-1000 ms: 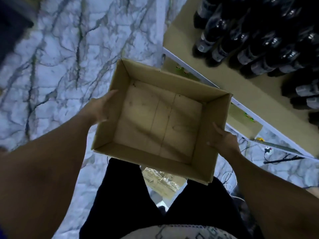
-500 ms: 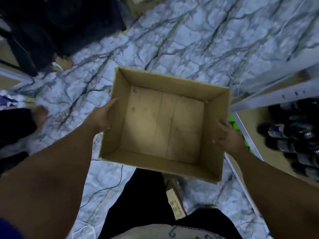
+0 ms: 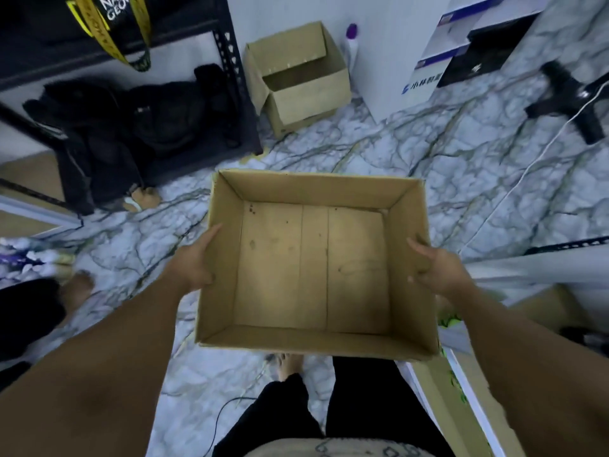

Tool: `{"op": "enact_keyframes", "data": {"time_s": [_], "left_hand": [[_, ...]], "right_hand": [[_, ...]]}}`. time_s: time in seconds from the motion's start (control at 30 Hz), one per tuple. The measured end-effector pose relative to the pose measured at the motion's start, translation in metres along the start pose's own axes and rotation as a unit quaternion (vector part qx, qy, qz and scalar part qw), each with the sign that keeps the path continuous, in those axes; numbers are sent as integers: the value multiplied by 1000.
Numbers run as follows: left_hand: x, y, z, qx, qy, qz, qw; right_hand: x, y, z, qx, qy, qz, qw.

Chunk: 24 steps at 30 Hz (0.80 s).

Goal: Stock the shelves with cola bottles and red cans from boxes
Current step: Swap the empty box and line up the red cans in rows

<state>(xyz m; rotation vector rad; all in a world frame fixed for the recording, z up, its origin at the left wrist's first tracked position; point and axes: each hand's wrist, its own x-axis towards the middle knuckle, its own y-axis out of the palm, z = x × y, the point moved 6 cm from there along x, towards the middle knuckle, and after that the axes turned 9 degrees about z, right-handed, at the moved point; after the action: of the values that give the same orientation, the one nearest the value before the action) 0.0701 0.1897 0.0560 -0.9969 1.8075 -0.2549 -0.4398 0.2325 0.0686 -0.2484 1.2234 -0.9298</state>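
Open-topped cardboard box [image 3: 313, 268] held at frame centre, raised above the marble-patterned floor [image 3: 412, 153], interior bare down to the seamed base flaps. Left hand [image 3: 194, 265] at 9 o'clock of the box, thumb laid along the outer left wall, remaining fingers hidden beneath or behind the wall; grip on the box evident, exact curl not discernible. Right hand [image 3: 438, 268] at 3 o'clock of the box, thumb hooked over the rim onto the inner wall, fingers wrapped on the outer right wall. Second, smaller cardboard box [image 3: 296, 77] on the floor at 12 o'clock, open, one flap folded inward, set against a white wall. Dark metal rack [image 3: 227, 77] at 10 o'clock, black bags [image 3: 131, 123] piled at its foot, yellow-and-black strap [image 3: 108, 31] hanging above. White printed carton [image 3: 461, 51] at 1 o'clock, leaning against the wall. Black stand base [image 3: 566, 100] at 2 o'clock with a white cable [image 3: 514, 189] trailing across the floor. White shelf edge [image 3: 468, 390] at 4 o'clock, just beside the held box's lower right corner. Black trousers [image 3: 280, 420] at 6 o'clock.
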Motion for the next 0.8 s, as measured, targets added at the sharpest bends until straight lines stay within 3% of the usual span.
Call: {"op": "enact_keyframes", "data": {"time_s": [0.43, 0.8], "left_hand": [[179, -60, -133, -92, -63, -2, 994], [348, -86, -164, -155, -90, -9, 984]], "right_hand": [[208, -225, -8, -82, -6, 26, 996], [392, -315, 7, -89, -7, 47, 995]]}}
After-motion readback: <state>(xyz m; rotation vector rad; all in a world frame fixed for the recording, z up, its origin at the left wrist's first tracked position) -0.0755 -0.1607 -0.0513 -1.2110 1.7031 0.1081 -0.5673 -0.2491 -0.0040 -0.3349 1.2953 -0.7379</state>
